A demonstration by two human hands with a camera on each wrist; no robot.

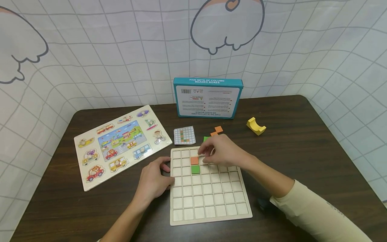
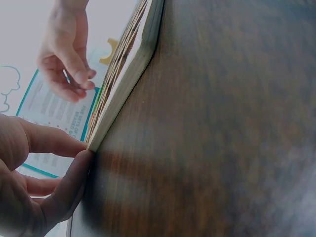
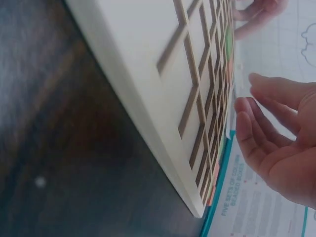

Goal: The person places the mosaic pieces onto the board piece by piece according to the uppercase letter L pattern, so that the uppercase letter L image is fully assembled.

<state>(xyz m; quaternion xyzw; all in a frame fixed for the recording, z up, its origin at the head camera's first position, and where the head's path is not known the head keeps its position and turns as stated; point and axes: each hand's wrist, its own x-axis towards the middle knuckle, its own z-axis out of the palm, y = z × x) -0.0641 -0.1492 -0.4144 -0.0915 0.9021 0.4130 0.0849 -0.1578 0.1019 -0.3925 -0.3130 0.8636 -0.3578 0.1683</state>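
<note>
A pale wooden grid board (image 1: 202, 201) lies on the dark table. In its upper left part an orange square tile (image 1: 194, 160) sits directly above a green square tile (image 1: 195, 169). My left hand (image 1: 153, 179) rests thumb and fingertips against the board's left edge, fingers loosely bent. My right hand (image 1: 222, 151) hovers over the board's upper edge, just right of the orange tile. In the right wrist view a gap shows between its thumb and bent fingers, with nothing in it. Loose orange tiles (image 1: 218, 129) and a partly hidden green tile (image 1: 206, 138) lie behind that hand.
A small printed grid card (image 1: 184, 135) lies behind the board. Further back stands a teal and white box (image 1: 208, 99). To the left is a vehicle picture puzzle (image 1: 90, 144); a yellow curved block (image 1: 256, 126) sits at the right.
</note>
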